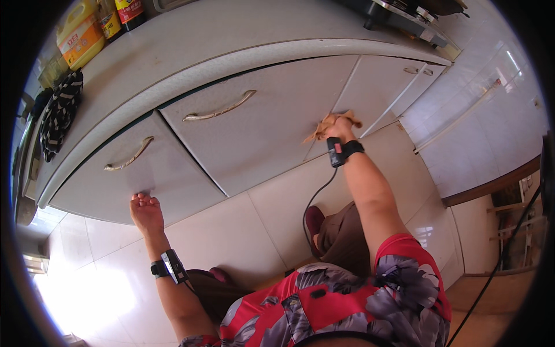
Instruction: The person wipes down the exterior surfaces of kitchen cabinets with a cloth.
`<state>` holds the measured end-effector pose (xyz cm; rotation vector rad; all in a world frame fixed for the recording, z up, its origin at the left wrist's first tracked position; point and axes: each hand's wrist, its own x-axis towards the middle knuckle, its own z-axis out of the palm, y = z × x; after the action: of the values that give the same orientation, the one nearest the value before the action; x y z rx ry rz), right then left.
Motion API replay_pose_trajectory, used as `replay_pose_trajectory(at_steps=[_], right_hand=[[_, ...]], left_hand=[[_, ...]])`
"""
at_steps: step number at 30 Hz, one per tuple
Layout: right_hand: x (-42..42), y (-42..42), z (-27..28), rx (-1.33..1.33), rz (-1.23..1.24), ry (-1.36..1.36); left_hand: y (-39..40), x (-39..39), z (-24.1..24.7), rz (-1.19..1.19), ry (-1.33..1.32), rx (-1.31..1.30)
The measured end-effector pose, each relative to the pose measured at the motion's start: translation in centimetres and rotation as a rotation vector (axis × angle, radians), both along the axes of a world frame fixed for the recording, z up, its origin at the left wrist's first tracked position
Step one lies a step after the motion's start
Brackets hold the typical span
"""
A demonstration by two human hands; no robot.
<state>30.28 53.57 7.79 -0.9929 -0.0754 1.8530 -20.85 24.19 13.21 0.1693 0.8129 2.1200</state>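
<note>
My right hand point(341, 129) presses a tan cleaning cloth point(323, 129) flat to the lower part of a grey cabinet door, near the seam with the door to its right. Part of the cloth is hidden under the hand. My left hand point(146, 212) is in front of the left cabinet door point(99, 195), below its curved metal handle point(130, 157). Its fingers are curled in with nothing visible in them; whether they touch the door I cannot tell. The wide middle door point(260, 130) has a similar metal handle point(220, 108).
Above the doors runs a grey countertop point(243, 26). It bears a yellow detergent jug point(80, 37), sauce bottles point(130, 13), a black-and-white cloth point(61, 115) and a gas stove point(407, 26). A black cable point(310, 201) hangs from my right wrist strap. Pale tiles point(217, 243) cover the floor.
</note>
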Motion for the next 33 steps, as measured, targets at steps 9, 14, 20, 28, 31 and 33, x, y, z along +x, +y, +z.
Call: replay_pose_trajectory(at_steps=[9, 14, 20, 28, 31, 33], right_hand=[[4.8, 3.9, 18.3, 0.664, -0.715, -0.349], [6.8, 3.6, 21.1, 1.229, -0.813, -1.256], [10.3, 6.2, 13.0, 1.368, -1.116, -1.446], [16.8, 10.1, 0.2, 0.756, -0.798, -0.299], [16.5, 8.0, -5.4, 0.52, -0.649, -0.235], [14.6, 5.9, -9.2, 0.405, -0.557, -0.169]], left_hand=[[0.5, -1.5, -1.7, -0.081, 0.011, 0.105], [-0.2, -1.5, -1.6, -0.106, -0.003, 0.123], [0.3, -1.8, -1.5, -0.101, 0.065, 0.076], [-0.7, -1.5, -1.2, -0.062, 0.114, 0.005], [-0.9, -1.6, -1.5, -0.053, 0.133, -0.003], [-0.7, -1.1, -1.1, -0.043, 0.147, -0.01]])
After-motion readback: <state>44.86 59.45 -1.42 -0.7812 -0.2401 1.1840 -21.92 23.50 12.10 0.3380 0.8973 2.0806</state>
